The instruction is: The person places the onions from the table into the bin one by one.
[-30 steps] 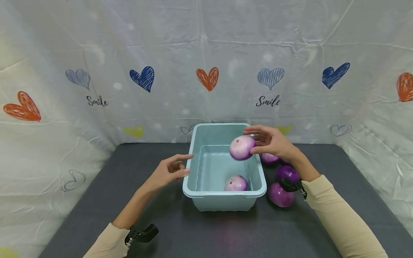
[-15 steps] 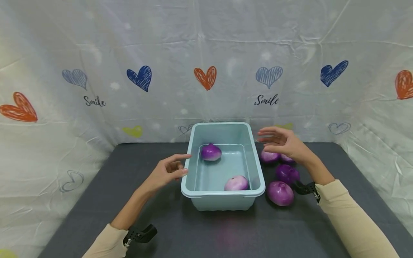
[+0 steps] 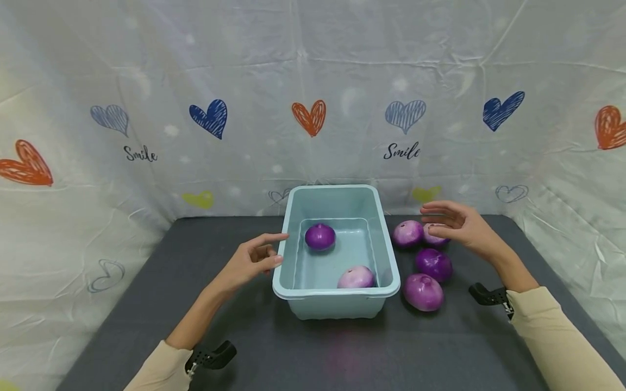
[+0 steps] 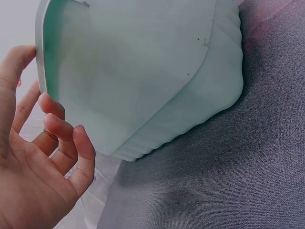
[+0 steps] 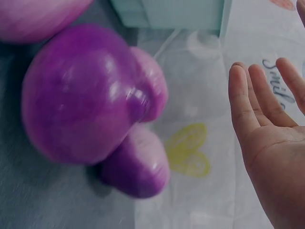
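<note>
A light blue plastic tub (image 3: 336,307) stands on the table with two red onions inside: a dark purple one (image 3: 320,237) toward the back left and a paler one (image 3: 356,277) at the front right. My left hand (image 3: 249,260) touches the tub's left rim (image 4: 41,62) with its fingertips, the other fingers loosely bent. To the right, my relaxed right hand (image 3: 459,225) hovers over the back of a group of onions, holding nothing, and partly covers one pale onion (image 3: 433,238). Near it lie another pale onion (image 3: 408,233), a dark purple onion (image 3: 434,264) and a reddish-purple onion (image 3: 423,292).
The dark grey tabletop (image 3: 313,358) ends at a pale curtain (image 3: 259,70) printed with hearts, which rises behind and on both sides. The loose onions sit close along the tub's right wall.
The right hand has let go of an onion inside the tub, where it rolled at the back left, and has drawn away rightward over the other onions. The left hand stays at the rim.
</note>
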Demonstrator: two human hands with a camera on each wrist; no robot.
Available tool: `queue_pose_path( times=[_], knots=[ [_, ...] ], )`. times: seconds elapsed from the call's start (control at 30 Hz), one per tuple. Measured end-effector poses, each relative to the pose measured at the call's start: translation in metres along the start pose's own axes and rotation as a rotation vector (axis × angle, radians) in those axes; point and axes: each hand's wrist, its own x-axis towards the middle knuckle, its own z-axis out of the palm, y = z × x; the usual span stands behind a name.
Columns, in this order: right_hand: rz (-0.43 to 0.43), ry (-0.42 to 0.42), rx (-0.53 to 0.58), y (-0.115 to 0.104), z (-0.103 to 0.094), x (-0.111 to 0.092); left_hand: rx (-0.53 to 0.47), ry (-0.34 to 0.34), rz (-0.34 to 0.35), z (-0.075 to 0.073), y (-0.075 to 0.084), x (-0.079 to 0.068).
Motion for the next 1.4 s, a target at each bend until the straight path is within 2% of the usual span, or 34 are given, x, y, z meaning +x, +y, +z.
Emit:
queue_pose_path(
  times=[0.3, 0.77, 0.9, 1.07, 1.4],
  knots=[
    [-0.007, 0.017, -0.033, 0.01, -0.014, -0.02, 0.004, 0.002, 0.0, 0.0, 0.0, 0.0],
    [0.059, 0.091, -0.103, 0.027, -0.032, -0.044, -0.002, 0.002, 0.001, 0.0, -0.001, 0.0],
    [0.076, 0.111, -0.151, 0.035, -0.035, -0.044, -0.007, -0.002, 0.003, 0.0, -0.002, 0.001],
    [0.149, 0.121, -0.185, 0.045, -0.038, -0.04, -0.017, -0.009, 0.006, -0.001, -0.002, 0.001],
    [0.253, 0.049, -0.216, 0.063, -0.047, -0.026, -0.02, -0.008, -0.004, -0.001, -0.001, 0.0]
  ],
)
